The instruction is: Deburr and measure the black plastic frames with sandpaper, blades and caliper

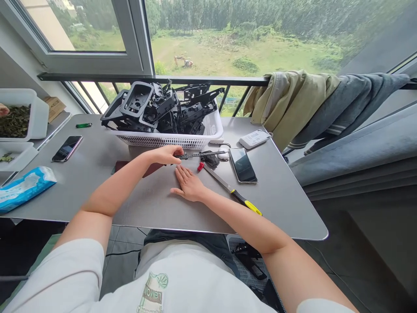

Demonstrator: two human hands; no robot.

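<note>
My left hand is closed around one end of a long, thin black plastic strip, just above the table. The strip stretches to the right, over a black clump. Palm down and fingers stretched out, my right hand lies on the grey table, just nearer to me than the strip. To its right lies a long tool with a flat metal blade and a yellow and black handle. A small red piece sits at the blade's far end. Partly under my left forearm is a dark red flat thing.
A white basket heaped with black plastic parts stands behind my hands. Two phones, a white box-shaped device, a blue tissue pack and a green lighter lie around. Another basket with black parts is below the table.
</note>
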